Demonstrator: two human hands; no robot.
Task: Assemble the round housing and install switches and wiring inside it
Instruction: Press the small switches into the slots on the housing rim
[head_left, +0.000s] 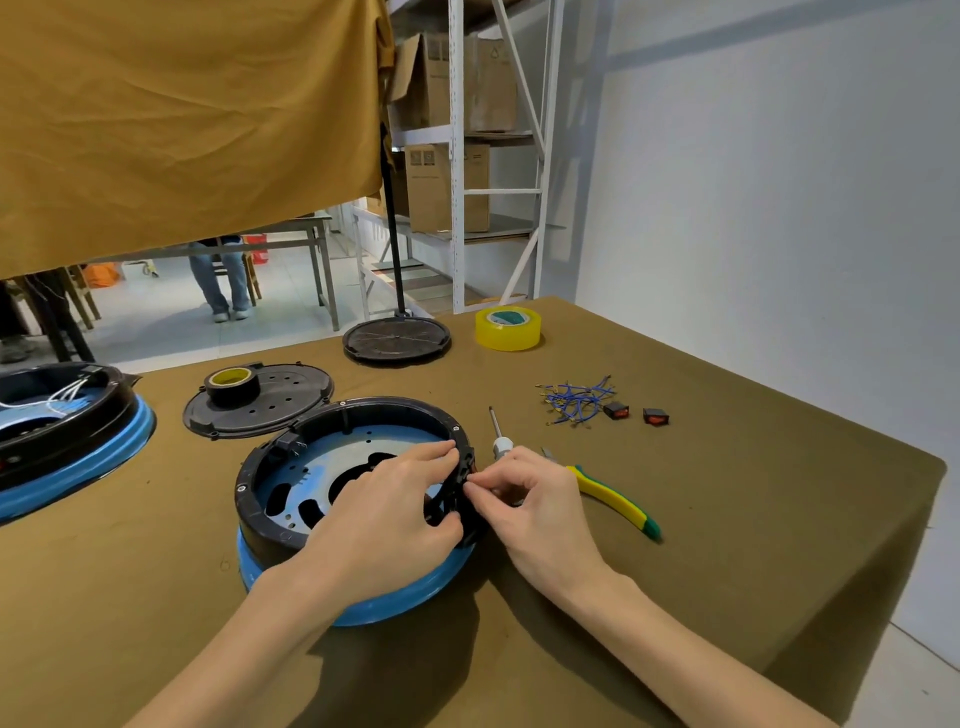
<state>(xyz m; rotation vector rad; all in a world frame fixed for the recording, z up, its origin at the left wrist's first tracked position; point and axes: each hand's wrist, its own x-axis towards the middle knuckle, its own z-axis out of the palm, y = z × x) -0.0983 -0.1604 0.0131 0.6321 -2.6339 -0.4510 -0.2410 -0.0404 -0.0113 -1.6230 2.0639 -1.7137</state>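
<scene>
The round housing (311, 467), a black ring on a blue base, sits near the front of the table with its floor bare of wiring, so the job looks early. At its right wall the left hand (387, 512) curls over the rim from inside while the right hand (524, 499) pinches something small and dark against the outside, probably a switch being seated. Two red switches (615, 411) and the blue wires (574, 401) lie well apart, unused, with a screwdriver (497, 434) and pliers (618, 501) just beside the housing.
</scene>
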